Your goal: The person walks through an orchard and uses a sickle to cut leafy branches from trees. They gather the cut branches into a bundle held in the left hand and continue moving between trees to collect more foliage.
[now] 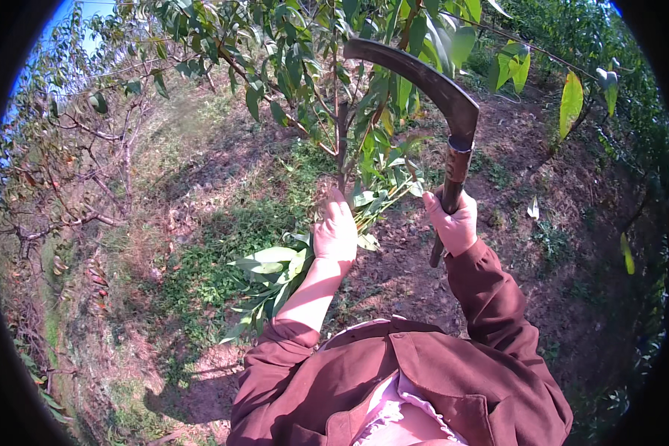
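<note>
A bundle of cut leafy green stems [273, 265] is gripped in my left hand [335, 231], its leaves spreading out beneath my forearm and its stem ends pointing up to the right. In my right hand [458, 224] is the wooden handle of a sickle [418, 69], raised upright with its dark, worn blade curving over to the left. A metal socket joins blade and handle. Behind both hands stands a young fruit tree [342, 134] with long narrow leaves. Its slim trunk rises just beyond my left fingertips; whether they touch it I cannot tell.
Leafy branches [290, 61] hang across the top, close behind the blade. A thin branch [541, 53] reaches over to the right. Sparse trees [125, 150] line the left side. Low weeds [206, 279] and dry leaf litter cover the sloping soil [401, 284].
</note>
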Tool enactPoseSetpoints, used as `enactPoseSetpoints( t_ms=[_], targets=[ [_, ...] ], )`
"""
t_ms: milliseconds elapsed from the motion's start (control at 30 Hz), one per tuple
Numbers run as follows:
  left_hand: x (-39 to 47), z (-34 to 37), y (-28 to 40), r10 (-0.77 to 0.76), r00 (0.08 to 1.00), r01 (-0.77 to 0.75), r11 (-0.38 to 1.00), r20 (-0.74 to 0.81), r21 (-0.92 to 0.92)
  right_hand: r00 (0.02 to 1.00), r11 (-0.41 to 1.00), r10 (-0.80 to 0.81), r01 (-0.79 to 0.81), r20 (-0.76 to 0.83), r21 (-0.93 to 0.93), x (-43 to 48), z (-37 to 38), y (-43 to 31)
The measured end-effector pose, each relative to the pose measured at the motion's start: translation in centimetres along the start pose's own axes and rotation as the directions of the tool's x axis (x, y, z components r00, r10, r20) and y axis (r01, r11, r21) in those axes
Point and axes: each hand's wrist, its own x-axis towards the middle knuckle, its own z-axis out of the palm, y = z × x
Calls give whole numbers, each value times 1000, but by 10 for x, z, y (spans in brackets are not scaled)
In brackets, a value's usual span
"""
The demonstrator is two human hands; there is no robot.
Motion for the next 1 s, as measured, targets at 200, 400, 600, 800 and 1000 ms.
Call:
enactPoseSetpoints(
  t_ms=[200, 400, 600, 800, 1000],
  targets=[
    [-4, 7, 13, -13, 1000, 11, 997, -25, -80, 993, 992, -116, 115, -27, -53, 25, -8, 23],
    [-22, 40, -7, -31, 972, 15, 997, 235, 69, 840, 589, 541, -333, 52, -736, -55, -22, 171],
    [-84, 72, -32, 18, 862, -36, 999, 507, 26, 824, 749, 566, -535, -43, -391, -117, -44, 161],
    [-147, 93, -56, 156, 730, 55, 957, 665, -284, 699, 583, 699, -680, -153, -445, -172, -58, 125],
    [-163, 86, -103, 94, 712, 165, 941, 696, -296, 620, 472, 766, -723, -170, -504, -211, -47, 99]
  ],
)
